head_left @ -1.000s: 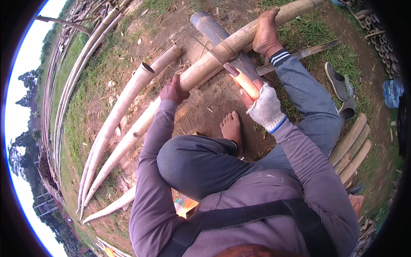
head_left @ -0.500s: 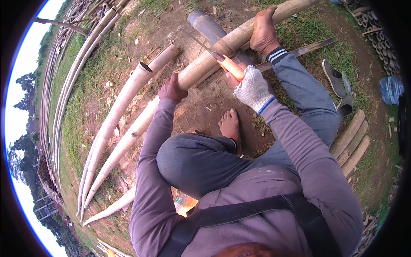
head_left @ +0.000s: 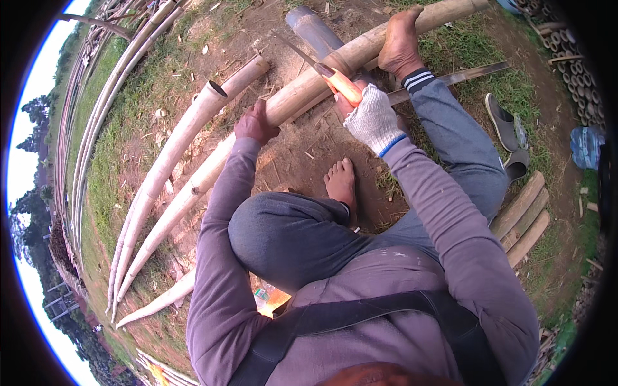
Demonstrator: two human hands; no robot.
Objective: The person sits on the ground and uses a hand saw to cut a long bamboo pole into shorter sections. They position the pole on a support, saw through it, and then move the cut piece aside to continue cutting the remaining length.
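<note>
A long pale bamboo pole (head_left: 297, 98) slants across in front of me, lying over a thick grey bamboo piece (head_left: 314, 32). My bare left hand (head_left: 257, 124) is wrapped round the pole. In a white knit glove, my right hand (head_left: 375, 119) grips the orange handle of a hand saw (head_left: 343, 86). Its narrow dark blade lies across the pole near a node, the tip pointing to the far left; its teeth cannot be made out. My raised bare foot (head_left: 400, 44) presses on the pole farther right.
More bamboo poles (head_left: 183, 132) lie at the left, one with a hollow cut end. Sandals (head_left: 505, 122), split bamboo pieces (head_left: 523, 215) and a blue plastic jug (head_left: 587, 148) are at the right. Cut bamboo (head_left: 573, 71) is stacked behind them. Wood chips litter the ground.
My right hand and the saw have shifted slightly to the far left, across the pole. My left hand keeps its hold on the pole. The whole view has tilted a little.
</note>
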